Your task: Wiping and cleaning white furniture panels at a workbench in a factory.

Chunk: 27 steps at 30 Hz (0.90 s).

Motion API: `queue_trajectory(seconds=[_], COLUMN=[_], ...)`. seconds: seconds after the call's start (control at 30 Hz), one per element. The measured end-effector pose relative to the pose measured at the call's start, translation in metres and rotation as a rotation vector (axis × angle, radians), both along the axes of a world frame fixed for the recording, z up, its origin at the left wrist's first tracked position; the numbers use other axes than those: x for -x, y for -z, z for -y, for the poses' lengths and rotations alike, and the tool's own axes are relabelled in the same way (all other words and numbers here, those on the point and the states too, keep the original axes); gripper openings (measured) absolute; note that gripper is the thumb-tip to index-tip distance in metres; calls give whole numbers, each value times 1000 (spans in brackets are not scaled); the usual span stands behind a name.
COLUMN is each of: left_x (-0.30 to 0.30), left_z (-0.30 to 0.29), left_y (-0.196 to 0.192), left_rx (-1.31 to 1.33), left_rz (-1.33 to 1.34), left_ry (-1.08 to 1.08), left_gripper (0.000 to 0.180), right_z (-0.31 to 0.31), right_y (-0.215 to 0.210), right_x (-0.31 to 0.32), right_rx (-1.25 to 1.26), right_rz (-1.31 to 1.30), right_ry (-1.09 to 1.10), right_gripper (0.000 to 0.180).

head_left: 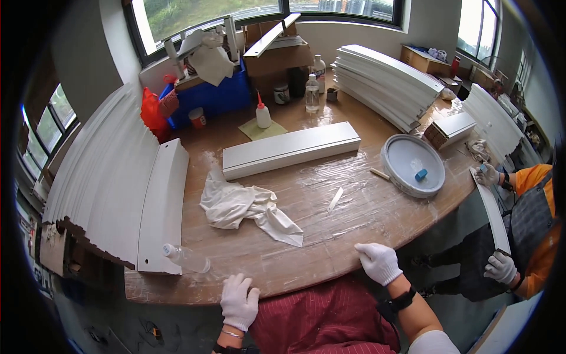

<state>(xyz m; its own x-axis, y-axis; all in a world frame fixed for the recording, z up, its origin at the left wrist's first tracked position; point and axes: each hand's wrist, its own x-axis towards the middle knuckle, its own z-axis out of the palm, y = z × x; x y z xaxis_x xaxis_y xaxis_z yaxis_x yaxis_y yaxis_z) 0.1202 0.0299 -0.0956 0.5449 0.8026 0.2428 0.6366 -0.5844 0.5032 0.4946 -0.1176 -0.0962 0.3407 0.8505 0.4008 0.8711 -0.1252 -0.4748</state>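
Person stands at the near edge of the wooden worktable (365, 218), seen from above. Both hands in white knit gloves.

Left hand (239, 301): lies flat on the table edge, fingers loosely together and extended, gripping nothing. Nearest item is a clear plastic bottle (186, 258) lying on its side just to the left of it, beside the near end of a white panel (162, 206) that leans against a large stack of white panels (100, 183) at the table's left.

Right hand (380, 262): rests on the table edge, fingers curled slightly downward over the rim, empty. A black wrist strap (402, 300) sits on that forearm.

Centre of table: a crumpled white cloth (244, 207), well ahead of both hands. Behind it a long white rectangular board (292, 149) lies flat, running left-right. A small white stick (335, 199) lies between cloth and a round white basin (413, 165); the basin holds a small blue object (421, 174).

Far side: a white squeeze bottle with red nozzle (263, 113) on a yellowish pad, 2 clear bottles (312, 94), cardboard boxes, a blue crate (215, 97). A second stack of white panels (386, 82) lies far right.

At right, a co-worker in an orange top holds a narrow white strip (492, 215) with 2 gloved hands, 1 at each end.
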Motion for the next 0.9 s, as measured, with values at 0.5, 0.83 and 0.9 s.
queue_trajectory(seconds=[0.5,0.83,0.9], left_x=[-191,-221,-243], left_z=[-100,-166,-156], left_y=[24,26,33], left_rx=[-92,-254,-156], left_rz=[-202,-537,-414], left_ry=[280,-106,160], left_gripper=[74,61,66], right_z=[-99,-185,-174], right_y=[11,21,14], right_x=[-65,-67,-86], right_rx=[31,227,260], right_rz=[127,231,169], right_ry=[213,-2,57], right_gripper=[55,17,18])
